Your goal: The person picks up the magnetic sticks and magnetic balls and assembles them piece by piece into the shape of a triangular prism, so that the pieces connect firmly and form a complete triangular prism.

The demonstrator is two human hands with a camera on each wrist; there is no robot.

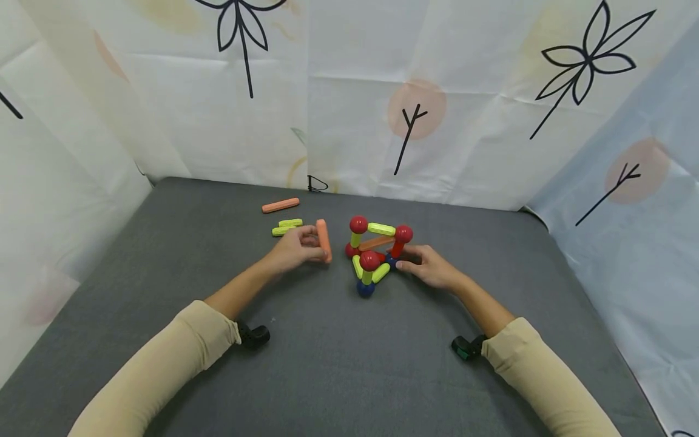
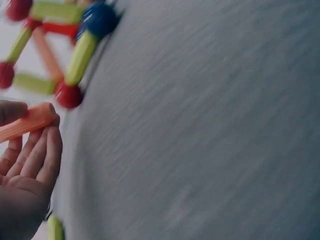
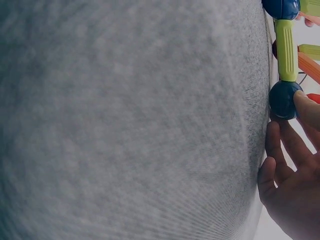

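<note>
Between the thumb and fingers of my left hand (image 1: pixel 297 250) is an orange rod (image 1: pixel 324 241), held upright off the table just left of a ball-and-rod frame. In the left wrist view the same orange rod (image 2: pixel 27 123) lies across the fingertips, close to a red ball (image 2: pixel 68 95). The frame joins red and blue balls with yellow-green rods (image 1: pixel 381 229), red rods and a slanting orange rod (image 1: pixel 377 243). At its right side my right hand (image 1: pixel 431 268) pinches a blue ball (image 3: pixel 285 100), thumb pressed on it. Another blue ball (image 1: pixel 366 288) forms the near corner.
Two yellow-green rods (image 1: pixel 290 223) lie beside the left hand, partly behind it. Farther back rests a loose orange rod (image 1: pixel 281 206). The dark grey tabletop (image 1: pixel 349 364) ends at a patterned white cloth (image 1: pixel 349 133) behind and at both sides.
</note>
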